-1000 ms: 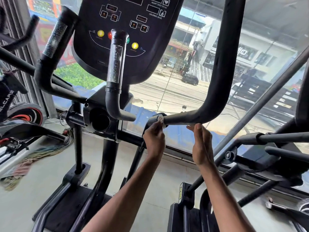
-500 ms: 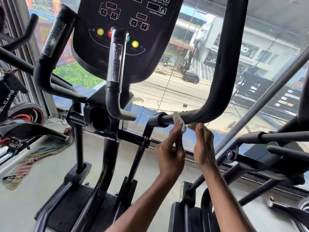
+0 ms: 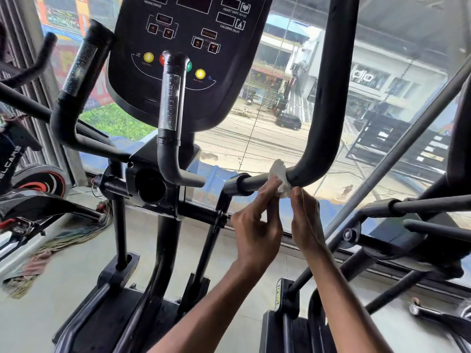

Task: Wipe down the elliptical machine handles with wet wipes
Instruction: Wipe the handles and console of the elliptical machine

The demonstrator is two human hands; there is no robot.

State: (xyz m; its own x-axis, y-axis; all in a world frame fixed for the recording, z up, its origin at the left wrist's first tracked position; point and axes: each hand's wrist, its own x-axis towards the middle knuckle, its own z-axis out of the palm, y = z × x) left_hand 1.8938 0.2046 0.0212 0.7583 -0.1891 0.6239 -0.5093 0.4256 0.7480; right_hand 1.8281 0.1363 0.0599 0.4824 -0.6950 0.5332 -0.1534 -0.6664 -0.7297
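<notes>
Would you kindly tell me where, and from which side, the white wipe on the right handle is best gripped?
Grip the wet wipe by its loose lower ends, coming from below. It drapes over the top of the handle just before the upward bend, so its ends hang under the bar, where the left hand pinches it and the right hand touches it.

White wet wipe (image 3: 279, 178), black handle (image 3: 328, 98), black console (image 3: 188, 34) with yellow buttons (image 3: 148, 57)
</notes>
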